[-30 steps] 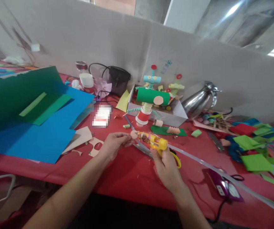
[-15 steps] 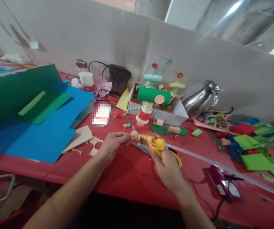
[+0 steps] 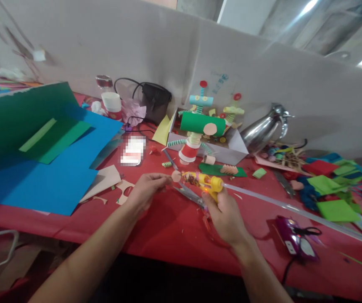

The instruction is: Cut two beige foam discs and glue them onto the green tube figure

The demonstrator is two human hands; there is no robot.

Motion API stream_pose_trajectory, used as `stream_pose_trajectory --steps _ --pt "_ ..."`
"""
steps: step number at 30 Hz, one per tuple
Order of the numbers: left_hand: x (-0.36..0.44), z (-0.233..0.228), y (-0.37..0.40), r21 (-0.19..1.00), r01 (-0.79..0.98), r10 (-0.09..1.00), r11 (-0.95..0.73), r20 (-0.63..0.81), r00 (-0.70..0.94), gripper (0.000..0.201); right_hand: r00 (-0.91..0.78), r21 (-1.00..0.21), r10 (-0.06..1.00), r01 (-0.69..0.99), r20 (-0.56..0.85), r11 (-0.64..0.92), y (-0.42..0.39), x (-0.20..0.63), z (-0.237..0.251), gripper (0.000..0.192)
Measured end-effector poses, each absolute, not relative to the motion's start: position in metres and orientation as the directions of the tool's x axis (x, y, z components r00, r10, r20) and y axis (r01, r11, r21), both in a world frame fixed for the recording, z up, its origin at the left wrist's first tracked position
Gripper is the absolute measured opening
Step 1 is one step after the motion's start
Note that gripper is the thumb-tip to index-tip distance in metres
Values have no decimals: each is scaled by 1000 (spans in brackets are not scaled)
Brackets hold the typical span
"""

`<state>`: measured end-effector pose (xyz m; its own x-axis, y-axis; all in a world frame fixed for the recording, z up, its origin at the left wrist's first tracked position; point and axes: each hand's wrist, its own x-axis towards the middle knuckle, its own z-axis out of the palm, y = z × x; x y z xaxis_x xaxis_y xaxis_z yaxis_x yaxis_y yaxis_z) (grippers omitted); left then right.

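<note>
My left hand [image 3: 151, 187] pinches a small peach paper disc [image 3: 176, 176] between thumb and fingertips. In my right hand [image 3: 226, 214] is a yellow glue gun [image 3: 204, 182], its nozzle close to the disc; I cannot tell whether they touch. A long clear glue stick [image 3: 262, 195] runs out of the gun's back to the right. Scissors [image 3: 191, 195] lie under the gun, their handles partly hidden by my right hand. Just beyond stands a paper figure [image 3: 202, 123] with a green tube body, a red-and-white cup and springy folded arms.
An open box [image 3: 228, 155] stands behind the figure, a metal jug [image 3: 258, 130] beside it. Blue sheets [image 3: 51, 185] cover the left side. Green felt pieces [image 3: 338, 210] and a purple device [image 3: 296, 237] with a cord are at right. A folded pink strip [image 3: 229, 169] lies on green paper.
The glue gun has shifted slightly right, its nozzle drawing back a little from the disc. More of the disc shows in my left hand. The view has moved slightly.
</note>
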<state>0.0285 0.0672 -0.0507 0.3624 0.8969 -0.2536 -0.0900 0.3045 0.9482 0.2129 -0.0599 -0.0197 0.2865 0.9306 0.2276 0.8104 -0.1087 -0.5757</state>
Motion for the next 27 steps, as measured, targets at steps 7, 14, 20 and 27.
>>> stream_pose_trajectory --steps 7,14,20,27 --pt "27 -53 69 953 -77 895 294 -246 371 16 262 -593 944 800 199 -97 -60 216 -16 32" --pt "28 -50 68 941 -98 890 325 -269 368 14 236 -615 953 785 190 -72 -59 212 -15 34" --pt "22 -49 73 930 -114 885 349 -287 367 15 379 -727 921 656 83 -204 -63 260 -26 35" --pt "21 -49 69 981 92 967 -169 147 208 19 683 -690 717 452 -140 -565 -53 362 -46 31"
